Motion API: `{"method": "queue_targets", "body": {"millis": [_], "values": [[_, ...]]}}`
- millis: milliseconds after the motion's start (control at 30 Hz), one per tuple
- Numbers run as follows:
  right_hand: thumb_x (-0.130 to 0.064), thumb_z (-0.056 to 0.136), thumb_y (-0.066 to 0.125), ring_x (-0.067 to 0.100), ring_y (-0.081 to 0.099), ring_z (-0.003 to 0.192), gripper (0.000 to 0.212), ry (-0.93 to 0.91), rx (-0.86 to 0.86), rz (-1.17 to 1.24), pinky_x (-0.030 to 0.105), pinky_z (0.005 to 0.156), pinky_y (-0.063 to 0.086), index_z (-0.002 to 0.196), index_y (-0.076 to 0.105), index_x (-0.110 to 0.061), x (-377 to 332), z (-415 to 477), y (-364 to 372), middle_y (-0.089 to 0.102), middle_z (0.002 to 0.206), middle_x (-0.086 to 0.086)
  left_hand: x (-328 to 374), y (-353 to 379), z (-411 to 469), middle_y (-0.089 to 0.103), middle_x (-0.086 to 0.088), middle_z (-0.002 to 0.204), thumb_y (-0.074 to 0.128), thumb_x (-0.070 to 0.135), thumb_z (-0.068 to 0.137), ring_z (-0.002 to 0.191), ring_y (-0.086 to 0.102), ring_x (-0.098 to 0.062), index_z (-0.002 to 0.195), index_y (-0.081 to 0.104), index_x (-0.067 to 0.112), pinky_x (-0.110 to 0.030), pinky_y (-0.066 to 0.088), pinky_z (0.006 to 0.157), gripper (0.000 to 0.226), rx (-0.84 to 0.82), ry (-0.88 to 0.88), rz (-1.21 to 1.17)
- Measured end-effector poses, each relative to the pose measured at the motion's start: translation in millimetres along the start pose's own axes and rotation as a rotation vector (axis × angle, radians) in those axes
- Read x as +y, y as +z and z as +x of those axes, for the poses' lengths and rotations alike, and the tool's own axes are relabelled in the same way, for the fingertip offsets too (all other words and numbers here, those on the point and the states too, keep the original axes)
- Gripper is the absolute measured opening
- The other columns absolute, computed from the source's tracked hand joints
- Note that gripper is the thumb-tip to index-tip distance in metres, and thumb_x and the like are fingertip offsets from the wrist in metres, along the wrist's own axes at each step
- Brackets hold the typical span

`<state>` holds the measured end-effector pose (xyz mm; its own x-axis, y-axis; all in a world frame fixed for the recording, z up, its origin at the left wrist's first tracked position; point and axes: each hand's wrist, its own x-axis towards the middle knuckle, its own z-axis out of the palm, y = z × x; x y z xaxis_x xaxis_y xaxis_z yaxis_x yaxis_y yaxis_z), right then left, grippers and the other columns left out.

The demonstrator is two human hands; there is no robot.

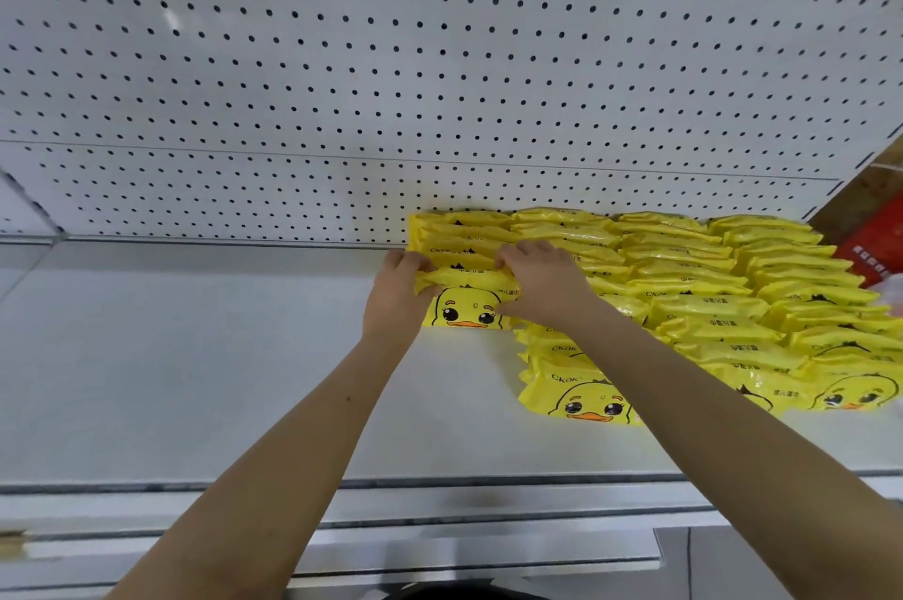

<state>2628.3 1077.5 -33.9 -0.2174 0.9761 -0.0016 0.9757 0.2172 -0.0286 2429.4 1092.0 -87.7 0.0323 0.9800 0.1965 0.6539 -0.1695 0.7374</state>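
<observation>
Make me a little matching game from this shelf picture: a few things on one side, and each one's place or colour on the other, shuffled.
Things:
1. left hand
2. right hand
3. pegboard
4. red package

Descriptions:
A. white, dotted with dark holes
B. grips the right end of the yellow duck pack
C. at the far right edge of the view
D. grips the left end of that same pack

Pairs: 1-D, 2-B, 3-A, 4-C.

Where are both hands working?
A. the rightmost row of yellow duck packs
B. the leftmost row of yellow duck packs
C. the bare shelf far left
B: the left hand and right hand each grip an end of one yellow duck pack in the leftmost row.
</observation>
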Motion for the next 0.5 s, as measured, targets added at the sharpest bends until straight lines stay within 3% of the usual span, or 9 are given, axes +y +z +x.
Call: {"method": "queue_targets", "body": {"millis": [133, 267, 500], "values": [[-0.050, 0.072, 0.074, 0.024, 0.050, 0.113, 0.068, -0.020, 0.014, -0.132, 0.038, 0.091, 0.036, 0.124, 0.043, -0.021, -14, -1, 11, 0.055, 0.123, -0.001, -2, 1, -4, 0.047, -0.002, 0.117, 0.069, 0.022, 0.083, 0.104, 0.051, -0.022, 0.109, 0.057, 0.015, -0.029, 0.043, 0.073, 0.029, -0.006, 0.055, 0.044], [-0.045, 0.075, 0.074, 0.025, 0.050, 0.115, 0.068, 0.016, 0.031, -0.205, 0.039, 0.094, 0.036, 0.129, 0.041, -0.020, -18, 1, 12, 0.054, 0.127, 0.001, -10, -5, -13, 0.038, -0.001, 0.128, 0.073, 0.029, 0.079, 0.118, 0.043, -0.022, 0.127, 0.046, 0.019, -0.038, 0.050, 0.067, 0.056, -0.063, 0.113, 0.175], [-0.041, 0.076, 0.075, 0.028, 0.044, 0.123, 0.074, 0.088, -0.014, -0.240, 0.041, 0.098, 0.036, 0.134, 0.037, -0.018, -32, 1, 7, 0.050, 0.132, 0.005, 1, -3, -16, 0.036, -0.006, 0.129, 0.074, 0.025, 0.079, 0.118, 0.044, -0.028, 0.128, 0.043, 0.015, -0.041, 0.049, 0.074, 0.058, -0.113, 0.021, 0.151]]}}
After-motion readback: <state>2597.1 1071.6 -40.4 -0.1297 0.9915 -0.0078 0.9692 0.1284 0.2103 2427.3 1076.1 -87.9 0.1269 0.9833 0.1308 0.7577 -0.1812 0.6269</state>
